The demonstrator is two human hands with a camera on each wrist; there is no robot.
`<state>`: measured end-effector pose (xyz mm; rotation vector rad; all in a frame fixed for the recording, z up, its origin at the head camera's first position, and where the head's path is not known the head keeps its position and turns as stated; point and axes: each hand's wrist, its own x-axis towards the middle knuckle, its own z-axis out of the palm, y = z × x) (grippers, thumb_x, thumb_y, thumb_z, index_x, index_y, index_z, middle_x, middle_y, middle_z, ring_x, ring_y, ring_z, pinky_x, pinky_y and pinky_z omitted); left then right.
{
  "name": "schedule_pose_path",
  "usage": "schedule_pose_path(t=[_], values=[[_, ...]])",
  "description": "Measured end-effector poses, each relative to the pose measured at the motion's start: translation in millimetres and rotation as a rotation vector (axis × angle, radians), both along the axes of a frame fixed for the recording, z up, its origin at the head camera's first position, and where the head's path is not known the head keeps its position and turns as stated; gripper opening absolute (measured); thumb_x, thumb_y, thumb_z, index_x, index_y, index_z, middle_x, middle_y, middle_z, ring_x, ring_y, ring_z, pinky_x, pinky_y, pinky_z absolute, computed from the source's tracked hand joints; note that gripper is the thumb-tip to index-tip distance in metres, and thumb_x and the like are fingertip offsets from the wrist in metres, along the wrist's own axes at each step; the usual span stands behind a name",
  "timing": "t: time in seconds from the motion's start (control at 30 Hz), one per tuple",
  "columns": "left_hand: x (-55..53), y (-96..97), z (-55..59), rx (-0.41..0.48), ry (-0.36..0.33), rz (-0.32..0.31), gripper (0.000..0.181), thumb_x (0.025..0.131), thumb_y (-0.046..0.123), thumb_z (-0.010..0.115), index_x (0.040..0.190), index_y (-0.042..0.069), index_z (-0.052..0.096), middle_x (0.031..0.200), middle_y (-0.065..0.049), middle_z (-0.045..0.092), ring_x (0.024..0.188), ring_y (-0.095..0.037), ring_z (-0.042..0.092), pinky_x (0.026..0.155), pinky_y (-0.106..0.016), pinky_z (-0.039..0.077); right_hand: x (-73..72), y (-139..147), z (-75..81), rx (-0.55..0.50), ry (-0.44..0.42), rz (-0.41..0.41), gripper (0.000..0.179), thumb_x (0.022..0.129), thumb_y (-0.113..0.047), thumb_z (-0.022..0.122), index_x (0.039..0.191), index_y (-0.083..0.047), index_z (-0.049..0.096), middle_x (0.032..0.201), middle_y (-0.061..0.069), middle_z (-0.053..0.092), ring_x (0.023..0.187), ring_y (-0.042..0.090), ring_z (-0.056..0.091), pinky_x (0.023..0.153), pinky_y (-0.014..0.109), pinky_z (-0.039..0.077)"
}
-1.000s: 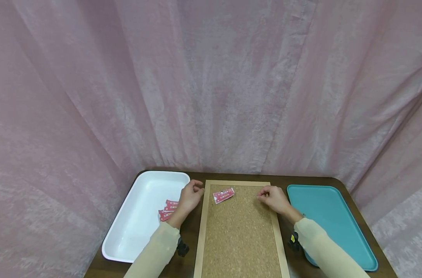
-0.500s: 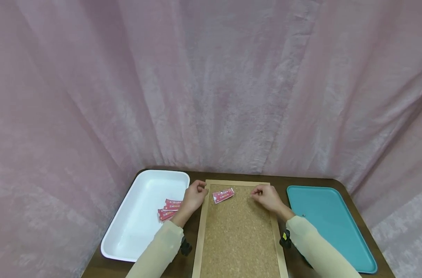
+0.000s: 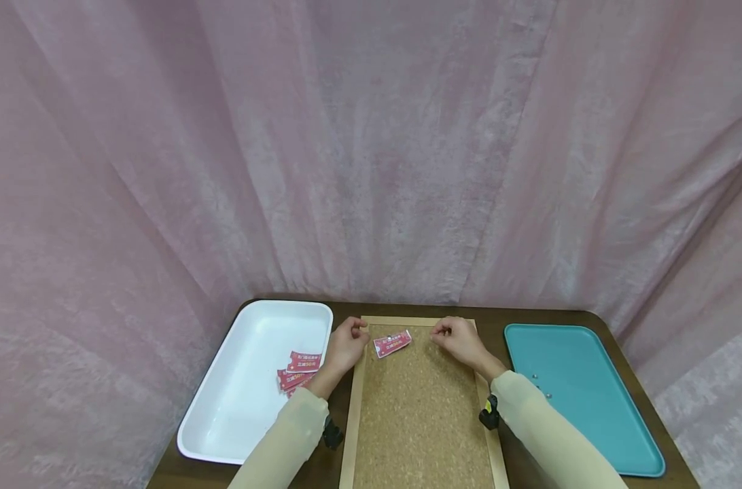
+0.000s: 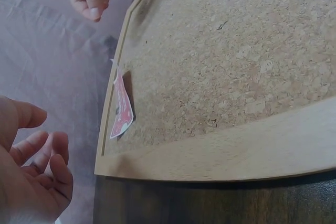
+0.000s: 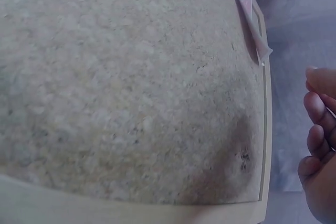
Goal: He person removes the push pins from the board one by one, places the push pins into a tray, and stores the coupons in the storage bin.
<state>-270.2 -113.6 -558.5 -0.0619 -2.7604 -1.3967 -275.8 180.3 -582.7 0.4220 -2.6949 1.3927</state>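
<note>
A red and white paper coupon [image 3: 392,343] lies slantwise near the top left of the wood-framed cork board [image 3: 426,421]; a small pale spot shows on it. Its end is curled up off the cork in the right wrist view. My left hand [image 3: 345,345] is by the board's upper left corner, with thumb and fingers apart and loosely bent, holding nothing. Over the board's upper right part is my right hand [image 3: 461,339], to the right of the coupon. Its thumb and fingertips are close together; whether something tiny is between them cannot be seen.
To the left, a white tray [image 3: 224,421] has several coupons [image 3: 297,370] in it, partly behind the left arm. A teal tray [image 3: 597,407] at right bears a few tiny shiny pieces [image 3: 548,396]. The pink curtain [image 3: 371,170] hangs behind the dark table [image 3: 420,312].
My right hand has moved left over the board, closer to the coupon. The left hand has shifted slightly right to the board's corner. The coupon on the cork stays put.
</note>
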Motion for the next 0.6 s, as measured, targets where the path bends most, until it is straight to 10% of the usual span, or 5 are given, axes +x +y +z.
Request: schedule_pose_path(t=[0.6], values=[[5.4, 16.0, -6.0, 0.001, 0.015, -0.038, 0.025, 0.093, 0.011, 0.069, 0.115, 0.001, 0.072, 0.098, -0.009, 0.075, 0.092, -0.024, 0.070, 0.081, -0.039, 0.055, -1.3, -12, -2.9, -0.027, -0.064, -0.035, 0.005, 0.094, -0.011, 0.079, 0.091, -0.006, 0.078, 0.088, 0.002, 0.071, 0.077, 0.012, 0.057, 0.068, 0.026, 0.046]])
